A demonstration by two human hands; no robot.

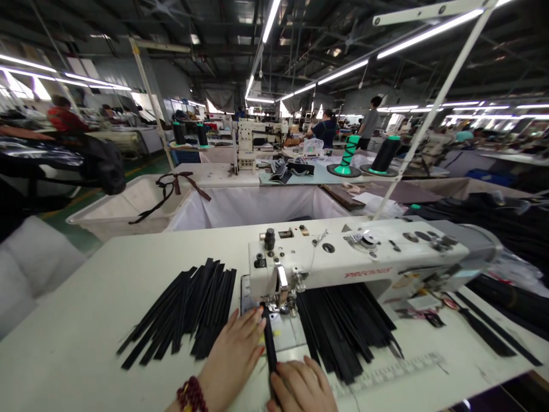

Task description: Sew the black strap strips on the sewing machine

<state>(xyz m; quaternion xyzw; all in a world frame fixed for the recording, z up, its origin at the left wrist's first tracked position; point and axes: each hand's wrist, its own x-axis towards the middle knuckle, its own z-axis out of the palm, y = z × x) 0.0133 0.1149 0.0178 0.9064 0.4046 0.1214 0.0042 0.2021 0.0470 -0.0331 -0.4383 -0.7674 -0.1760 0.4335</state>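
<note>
A narrow black fabric strip (270, 342) runs from under the presser foot of a white sewing machine (319, 272) toward me. My left hand (235, 356) lies flat on the left of the strip, its fingers stretched out and fingertips close to the presser foot. A dark red bead bracelet (191, 395) circles that wrist. Closer to me, my right hand (301, 386) has its fingers bent over the near end of the strip and grips it; the thumb is hidden. Black strips lie in a loose pile (189, 309) on the left and another pile (343, 329) under the machine arm.
A clear ruler (398, 369) lies at the table's front. Small tools (424, 312) and longer black pieces (489, 332) rest on the right. Behind the white table (77, 309) stand a pale bin (128, 200), thread cones (385, 154) and another sewing machine (249, 143). People work farther back.
</note>
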